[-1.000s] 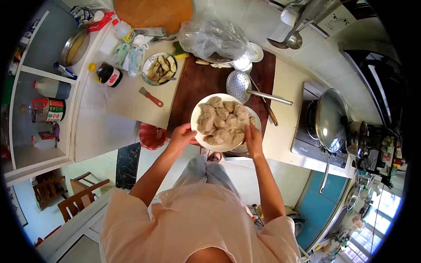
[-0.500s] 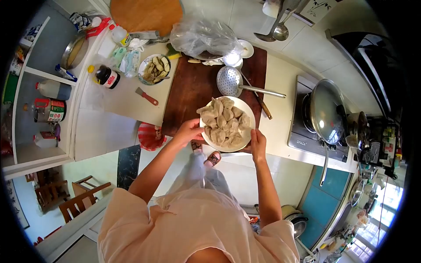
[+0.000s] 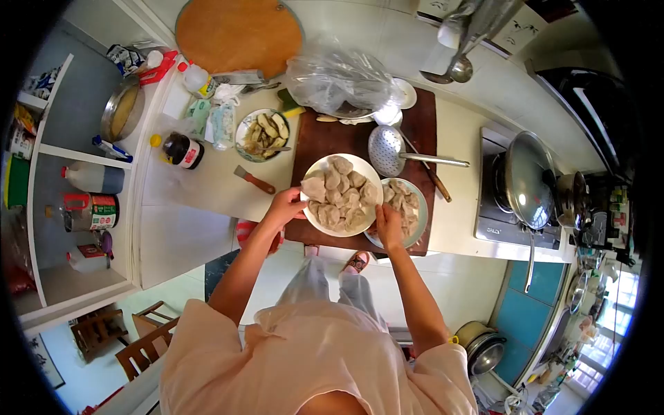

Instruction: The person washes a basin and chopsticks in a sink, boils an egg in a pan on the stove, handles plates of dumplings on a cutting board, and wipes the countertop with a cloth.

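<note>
My left hand (image 3: pixel 282 209) and right hand (image 3: pixel 389 225) grip opposite sides of a white plate of dumplings (image 3: pixel 339 196) over the dark red board (image 3: pixel 408 128), the slotted ladle (image 3: pixel 387 150) lying just beyond. A second dumpling plate (image 3: pixel 413 235) sits right of it, partly covered by my right hand; the clear plastic bag (image 3: pixel 339 77) hides what lies beneath.

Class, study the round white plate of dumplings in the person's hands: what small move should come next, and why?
Probably ease the round white plate forward and slightly left before letting go: in this view its right rim overlaps the pale round plate beside it, while bare dark brown board shows ahead.
</note>
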{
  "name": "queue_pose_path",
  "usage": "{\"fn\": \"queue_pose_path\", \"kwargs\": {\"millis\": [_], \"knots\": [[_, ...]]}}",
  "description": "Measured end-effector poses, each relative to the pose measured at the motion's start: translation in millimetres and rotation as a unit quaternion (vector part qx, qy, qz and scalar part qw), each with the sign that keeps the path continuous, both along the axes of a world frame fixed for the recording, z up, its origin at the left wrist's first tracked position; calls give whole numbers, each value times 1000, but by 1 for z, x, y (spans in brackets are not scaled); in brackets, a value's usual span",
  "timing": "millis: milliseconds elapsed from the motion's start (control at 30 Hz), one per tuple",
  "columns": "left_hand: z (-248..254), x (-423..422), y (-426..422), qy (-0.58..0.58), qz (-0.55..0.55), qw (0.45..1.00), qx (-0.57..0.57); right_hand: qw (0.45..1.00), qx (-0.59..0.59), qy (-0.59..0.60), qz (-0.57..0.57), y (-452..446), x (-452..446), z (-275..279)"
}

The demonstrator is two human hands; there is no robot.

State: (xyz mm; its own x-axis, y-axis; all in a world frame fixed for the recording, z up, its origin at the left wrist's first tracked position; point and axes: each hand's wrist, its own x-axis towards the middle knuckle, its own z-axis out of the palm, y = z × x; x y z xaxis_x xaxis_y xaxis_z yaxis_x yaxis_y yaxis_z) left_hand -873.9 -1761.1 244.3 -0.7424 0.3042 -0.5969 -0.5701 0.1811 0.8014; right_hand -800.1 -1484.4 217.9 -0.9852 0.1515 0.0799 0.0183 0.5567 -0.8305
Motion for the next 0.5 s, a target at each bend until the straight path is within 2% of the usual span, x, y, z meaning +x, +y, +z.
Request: {"fn": "queue_pose_path", "kwargs": {"millis": [100,133,167,233,267,300,367,467,500], "knots": [[-10,-16,-16,13,10,1000,24,987,-99,-121,-22,-23,-13,-4],[-8,-18,-18,37,19,999,24,983,-124,-130,-42,-29,-15,-5],[-8,-22,-21,73,-10,996,-42,979,-153,-120,-57,-35,-16,-3],[13,-22,-24,101,6,995,2,969,-209,-101,-85,-43,-17,5],[12,-26,-25,109,-10,994,0,973,-193,-109,-71,-41,-16,-10],[-10,-32,-30,108,-26,994,-6,974,-174,-128,-71,-45,-15,-13],[-28,-50,-36,-31,-32,999,18,977,-131,-152,-67,-45,-28,-16],[-57,-57,-37,-7,-24,998,49,992,-55,-83,-77,-40,-26,-61],[-55,-57,-35,5,-25,999,44,994,-34,-67,-82,-41,-25,-57]]}}
